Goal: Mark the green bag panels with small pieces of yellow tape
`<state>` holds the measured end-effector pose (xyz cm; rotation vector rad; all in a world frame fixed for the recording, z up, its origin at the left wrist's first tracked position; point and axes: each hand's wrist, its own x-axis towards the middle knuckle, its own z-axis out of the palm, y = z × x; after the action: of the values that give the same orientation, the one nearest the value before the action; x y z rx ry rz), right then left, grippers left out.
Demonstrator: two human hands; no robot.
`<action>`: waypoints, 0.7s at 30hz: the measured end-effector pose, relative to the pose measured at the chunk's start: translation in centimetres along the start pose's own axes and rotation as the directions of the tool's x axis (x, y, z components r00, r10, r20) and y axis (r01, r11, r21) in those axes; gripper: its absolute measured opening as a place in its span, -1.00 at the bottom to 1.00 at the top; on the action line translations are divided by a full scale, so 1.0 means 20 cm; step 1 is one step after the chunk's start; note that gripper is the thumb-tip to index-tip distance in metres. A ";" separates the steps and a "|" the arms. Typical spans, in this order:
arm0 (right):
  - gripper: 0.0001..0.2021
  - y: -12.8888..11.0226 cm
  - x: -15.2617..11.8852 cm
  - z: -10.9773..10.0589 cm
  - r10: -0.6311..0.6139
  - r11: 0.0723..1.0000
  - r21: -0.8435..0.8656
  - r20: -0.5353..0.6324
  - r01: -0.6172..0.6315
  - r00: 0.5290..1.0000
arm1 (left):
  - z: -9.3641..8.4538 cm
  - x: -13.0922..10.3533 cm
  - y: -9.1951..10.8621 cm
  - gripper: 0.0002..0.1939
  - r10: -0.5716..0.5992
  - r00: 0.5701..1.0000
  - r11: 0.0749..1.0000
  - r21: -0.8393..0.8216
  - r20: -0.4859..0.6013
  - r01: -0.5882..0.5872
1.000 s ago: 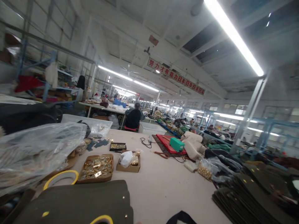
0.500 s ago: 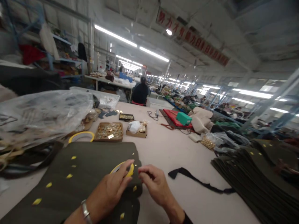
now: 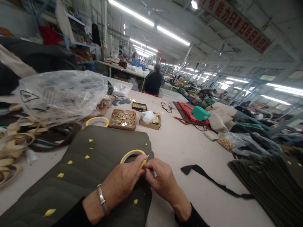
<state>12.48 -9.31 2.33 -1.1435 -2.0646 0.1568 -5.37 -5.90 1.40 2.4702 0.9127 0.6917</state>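
Note:
My left hand (image 3: 123, 179), with a silver bangle at the wrist, grips a roll of yellow tape (image 3: 132, 153) by its right side. Fingers of my right hand (image 3: 163, 179) are pinched together at the roll's edge, touching the left fingertips; whatever lies between them is too small to make out. Both hands are over the right part of a stack of dark olive fabric pieces (image 3: 109, 142). Small yellow tape bits (image 3: 60, 175) are dotted over the fabric.
Behind the fabric lie another yellow tape roll (image 3: 97, 118), a box of metal parts (image 3: 123, 119) and a smaller box (image 3: 156, 123). A black strip (image 3: 213, 179) and more olive pieces (image 3: 258, 179) are at right. A plastic bag (image 3: 63, 94) bulges at left. A person (image 3: 153, 81) sits beyond.
The head view has shifted, so things on the table appear farther right or higher. My right fingers have closed the gap to my left hand and now meet it at the tape roll.

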 end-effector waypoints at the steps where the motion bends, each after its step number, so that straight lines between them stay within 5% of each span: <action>1: -0.85 0.00 0.00 0.01 -0.006 1.000 -0.022 -0.004 0.006 1.000 | -0.01 0.00 0.00 -0.63 -0.010 1.000 1.000 -0.001 0.011 0.010; 7: -0.83 -0.01 -0.01 0.06 -0.004 0.995 -0.097 -0.069 -0.003 0.998 | -0.04 0.01 0.02 -0.82 -0.124 0.991 0.988 0.099 0.055 0.118; 10: -0.85 -0.03 0.01 0.08 0.188 0.982 0.014 -0.109 -0.188 0.976 | -0.03 0.01 0.03 -0.81 -0.113 0.993 0.983 0.142 -0.038 0.118; 12: -0.88 -0.01 0.04 0.08 0.435 0.892 0.183 -0.092 -0.414 0.896 | -0.01 0.01 0.05 -0.79 -0.055 0.991 0.986 0.152 -0.121 0.073; 14: -0.88 0.04 0.05 0.08 0.646 0.715 0.366 -0.023 -0.595 0.763 | 0.00 0.02 0.07 -0.76 0.001 0.985 0.986 0.165 -0.175 0.028; 16: -0.80 0.11 0.06 0.07 0.750 0.546 0.492 0.074 -0.679 0.657 | 0.01 0.02 0.07 -0.75 -0.006 0.987 0.976 0.214 -0.158 0.040; 18: -0.71 0.19 0.05 0.06 0.772 0.442 0.549 0.169 -0.709 0.612 | 0.01 0.03 0.05 -0.78 -0.072 0.995 0.947 0.307 -0.071 0.091; 21: -0.67 0.26 0.04 0.06 0.752 0.401 0.560 0.250 -0.725 0.610 | 0.00 0.04 0.02 -0.82 -0.174 0.982 0.902 0.413 0.078 0.127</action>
<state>15.00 -5.26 -0.36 -1.5069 -1.1142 1.1623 -4.63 -5.63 1.80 2.7183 1.2979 0.3256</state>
